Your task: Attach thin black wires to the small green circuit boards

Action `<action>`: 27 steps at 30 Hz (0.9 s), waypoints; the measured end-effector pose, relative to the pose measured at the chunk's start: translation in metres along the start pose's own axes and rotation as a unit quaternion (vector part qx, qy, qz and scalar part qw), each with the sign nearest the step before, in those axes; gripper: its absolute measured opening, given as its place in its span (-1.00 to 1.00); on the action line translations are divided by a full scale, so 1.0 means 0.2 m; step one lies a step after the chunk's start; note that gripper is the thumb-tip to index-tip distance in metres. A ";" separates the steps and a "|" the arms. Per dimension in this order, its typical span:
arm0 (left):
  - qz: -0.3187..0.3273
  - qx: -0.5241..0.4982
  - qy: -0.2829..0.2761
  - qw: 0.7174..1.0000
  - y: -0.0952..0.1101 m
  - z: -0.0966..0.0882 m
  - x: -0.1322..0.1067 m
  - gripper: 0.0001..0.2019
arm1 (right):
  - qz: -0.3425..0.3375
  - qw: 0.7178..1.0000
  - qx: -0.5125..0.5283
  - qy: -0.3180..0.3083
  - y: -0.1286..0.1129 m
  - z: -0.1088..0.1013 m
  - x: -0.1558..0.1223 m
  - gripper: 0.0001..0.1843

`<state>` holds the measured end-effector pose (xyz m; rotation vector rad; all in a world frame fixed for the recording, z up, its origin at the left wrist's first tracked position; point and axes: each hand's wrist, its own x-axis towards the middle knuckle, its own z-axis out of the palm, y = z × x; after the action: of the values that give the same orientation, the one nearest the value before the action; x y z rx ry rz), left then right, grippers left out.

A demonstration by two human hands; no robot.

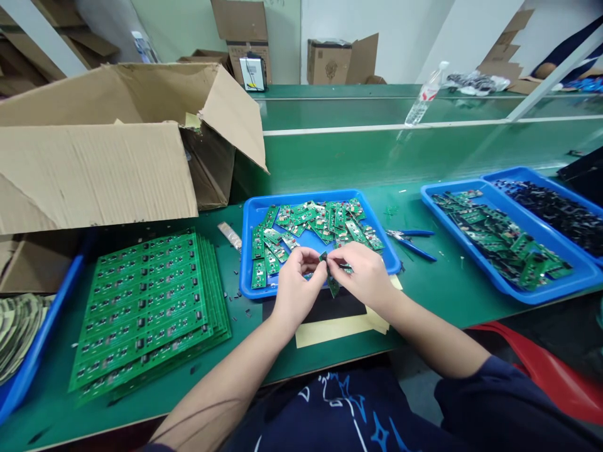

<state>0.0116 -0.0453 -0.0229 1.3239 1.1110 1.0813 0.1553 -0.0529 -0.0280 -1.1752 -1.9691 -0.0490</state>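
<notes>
Navy printed shirt [325, 408] is filling the frame's bottom while the left hand [298, 292] and right hand [363, 276] are meeting at frame centre over a blue plastic tray [247, 276]. Fingers [315, 256] of both are pinching a small green circuit board [333, 286] whose long axis is hanging downward, slightly nearer the right hand, above the tray's near rim.

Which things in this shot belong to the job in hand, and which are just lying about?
In use: left hand, right hand, small green circuit board pinched between them, blue tray of loose boards, stacked board panels.

Lying about: blue-handled pliers, cardboard box, plastic water bottle.
</notes>
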 end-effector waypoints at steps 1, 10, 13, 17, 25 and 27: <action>0.002 0.005 0.004 1.000 0.00 0.00 0.00 -0.89 | 0.003 1.000 0.003 -0.002 0.00 0.00 0.00 -0.87; 0.048 0.051 0.036 0.997 0.03 0.00 -0.01 -0.95 | 0.072 0.995 0.071 -0.005 -0.02 0.00 0.01 -0.90; 0.056 0.047 0.039 0.997 0.03 0.00 -0.01 -0.95 | 0.122 0.986 0.113 -0.017 -0.02 -0.01 0.01 -0.94; 0.050 0.025 0.036 0.998 0.03 -0.01 0.00 -0.93 | 0.145 0.970 0.190 -0.032 0.00 -0.01 0.01 -0.84; 0.031 -0.017 0.065 0.997 0.05 -0.02 0.01 -0.88 | 0.135 0.967 0.211 -0.050 0.01 -0.03 0.03 -0.93; 0.028 -0.018 0.065 0.997 0.05 -0.02 0.01 -0.87 | 0.142 0.967 0.204 -0.049 0.01 -0.04 0.03 -0.92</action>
<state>0.0085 -0.0429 -0.0125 1.2766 1.1506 1.2384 0.1596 -0.0499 -0.0193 -1.1814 -1.7614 0.5480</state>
